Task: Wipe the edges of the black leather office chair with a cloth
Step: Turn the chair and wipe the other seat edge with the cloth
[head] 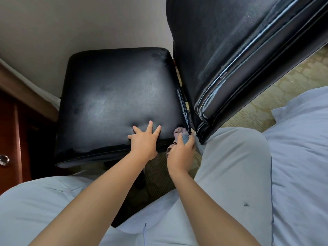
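The black leather office chair fills the view: its seat [113, 96] lies in the middle and its backrest [236, 50] rises at the upper right. My left hand [144, 138] rests flat on the near side of the seat, fingers spread, holding nothing. My right hand [181, 153] is shut on a crumpled pink and grey cloth [179, 133]. The cloth presses against the seat's corner, in the gap where seat and backrest meet. Pale scuffed piping runs along the backrest edge.
A dark wooden cabinet [10, 139] with a round metal knob stands at the left. A pale wall is behind the seat. Patterned carpet [266, 107] shows at the right. White bedding [301, 157] and my legs in light trousers lie close at the bottom.
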Available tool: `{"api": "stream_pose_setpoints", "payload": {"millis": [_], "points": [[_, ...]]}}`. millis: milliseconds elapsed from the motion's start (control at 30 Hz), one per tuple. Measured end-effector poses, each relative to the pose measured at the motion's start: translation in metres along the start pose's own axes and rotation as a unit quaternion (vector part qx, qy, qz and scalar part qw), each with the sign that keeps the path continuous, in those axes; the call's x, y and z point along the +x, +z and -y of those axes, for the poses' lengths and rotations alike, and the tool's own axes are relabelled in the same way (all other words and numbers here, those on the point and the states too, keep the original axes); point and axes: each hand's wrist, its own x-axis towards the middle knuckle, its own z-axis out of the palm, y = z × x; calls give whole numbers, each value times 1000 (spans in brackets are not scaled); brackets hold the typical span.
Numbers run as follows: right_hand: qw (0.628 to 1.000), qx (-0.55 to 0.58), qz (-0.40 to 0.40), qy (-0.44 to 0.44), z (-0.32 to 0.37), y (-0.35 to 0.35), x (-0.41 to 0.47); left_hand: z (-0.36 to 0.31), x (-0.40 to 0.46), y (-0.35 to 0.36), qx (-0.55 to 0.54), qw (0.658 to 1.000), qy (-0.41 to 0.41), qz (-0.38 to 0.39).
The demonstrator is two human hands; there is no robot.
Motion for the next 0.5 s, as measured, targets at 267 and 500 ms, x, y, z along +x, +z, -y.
{"api": "stream_pose_setpoints", "payload": {"millis": [267, 500], "points": [[950, 255, -2, 180, 25, -14, 50, -1, 1, -1, -16, 1000, -4, 6], [972, 204, 25, 110, 0, -5, 9, 0, -1, 1, -16, 1000, 0, 7]]}}
